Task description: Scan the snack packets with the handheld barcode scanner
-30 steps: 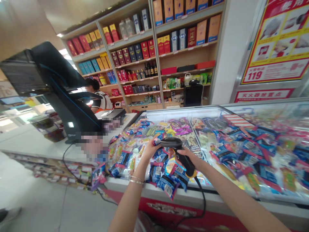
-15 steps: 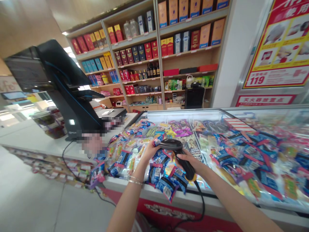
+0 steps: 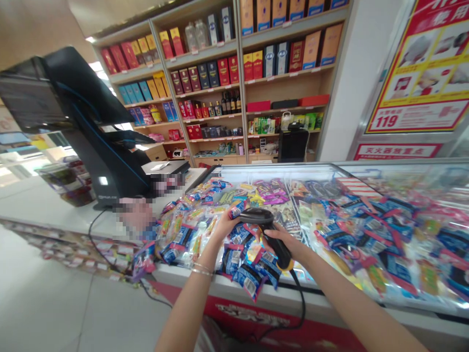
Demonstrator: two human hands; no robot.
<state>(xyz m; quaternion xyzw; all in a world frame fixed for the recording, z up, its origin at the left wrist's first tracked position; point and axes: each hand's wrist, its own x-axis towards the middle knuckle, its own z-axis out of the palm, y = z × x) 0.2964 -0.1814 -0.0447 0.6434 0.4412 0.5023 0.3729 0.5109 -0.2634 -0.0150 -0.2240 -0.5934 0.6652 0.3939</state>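
Observation:
My left hand point(image 3: 226, 228) pinches a small blue-and-red snack packet point(image 3: 238, 209) by its lower end, just above the heaped packets. My right hand point(image 3: 281, 240) is closed around the grip of a black corded handheld barcode scanner point(image 3: 273, 239). The scanner's head sits right next to the held packet, and a yellow collar marks the grip's base. Its black cord point(image 3: 302, 303) hangs down over the front of a glass-topped chest freezer point(image 3: 293, 304). Beneath both hands, loose blue snack packets point(image 3: 249, 278) lie piled on the freezer's near rim.
To the left, a black checkout terminal point(image 3: 88, 127) stands on a white counter point(image 3: 47, 208), with a pixelated patch on the counter near my left hand. Behind the freezer, wooden shelves point(image 3: 242, 88) hold boxed liquor. A red-and-yellow poster point(image 3: 417, 73) hangs at right.
The whole view has tilted and shifted slightly as my head moved. The person behind the terminal has gone from view. Both hands keep their hold on the packet and scanner.

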